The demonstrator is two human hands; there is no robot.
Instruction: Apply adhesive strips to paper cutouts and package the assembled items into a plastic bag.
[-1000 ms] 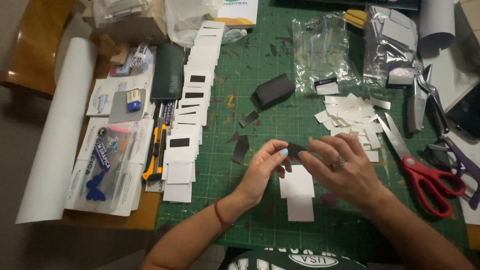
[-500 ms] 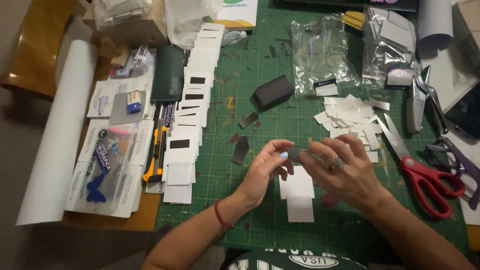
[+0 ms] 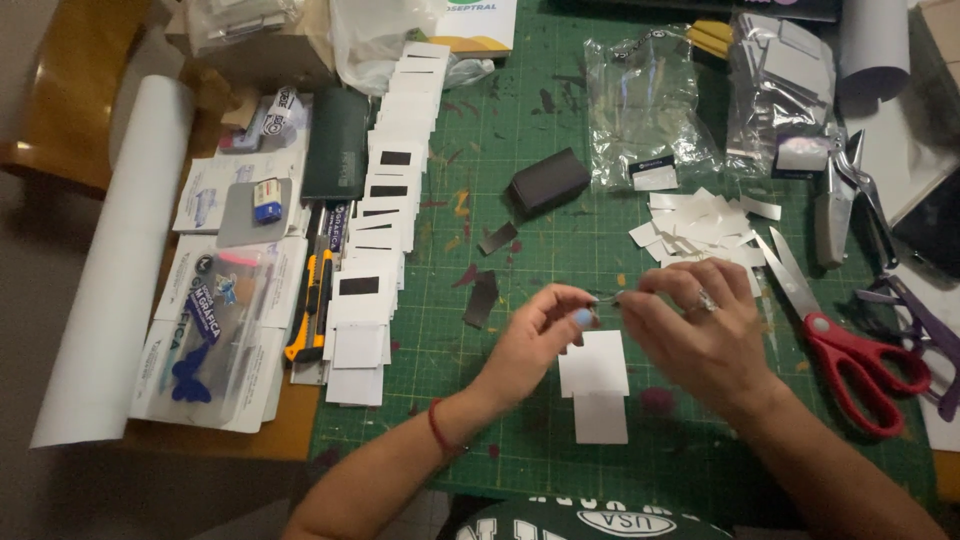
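Over the green cutting mat (image 3: 520,170), my left hand (image 3: 540,335) and my right hand (image 3: 700,330) meet, fingertips pinching a small thin dark strip (image 3: 607,297) between them. Directly below the hands lie two white square cards (image 3: 594,365), one overlapping the other. Small dark rectangular pieces (image 3: 482,298) lie on the mat to the left of my hands. A dark block-shaped stack (image 3: 548,182) sits further up the mat.
Rows of white cards with dark rectangles (image 3: 385,200) run along the mat's left. Red scissors (image 3: 845,340) lie at the right, a pile of white scraps (image 3: 700,225) above my hands, clear plastic bags (image 3: 650,110) behind. A white paper roll (image 3: 120,270) and a yellow utility knife (image 3: 310,310) are left.
My hands have lifted slightly and drawn the small strip out between the fingertips; the white cards below are more exposed.
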